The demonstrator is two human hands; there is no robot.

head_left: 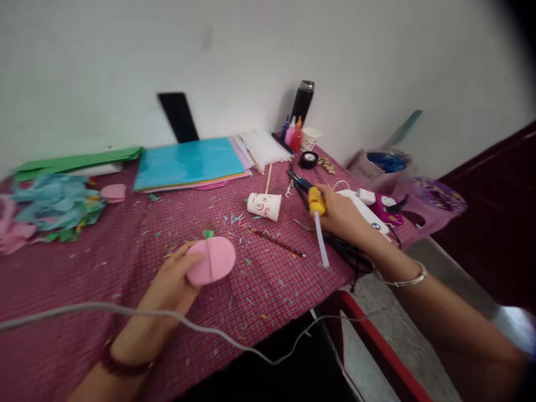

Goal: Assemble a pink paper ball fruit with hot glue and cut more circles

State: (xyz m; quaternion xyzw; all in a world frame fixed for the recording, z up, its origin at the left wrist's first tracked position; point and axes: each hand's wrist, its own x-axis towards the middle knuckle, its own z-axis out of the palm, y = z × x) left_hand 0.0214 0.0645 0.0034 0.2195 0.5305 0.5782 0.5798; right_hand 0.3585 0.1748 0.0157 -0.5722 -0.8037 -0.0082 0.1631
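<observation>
Pink foam piece (211, 260) gripped by left fingers (184, 258); right fingers (330, 209) clasp glue gun (317, 202).

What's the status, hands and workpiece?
Left hand fingers grip pink foam piece. Right hand holds glue gun, glue stick trailing. Paper cup and pencil lie between.

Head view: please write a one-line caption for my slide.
Left hand holds a pink foam piece above the red checked tablecloth while right hand grips a glue gun.
</observation>
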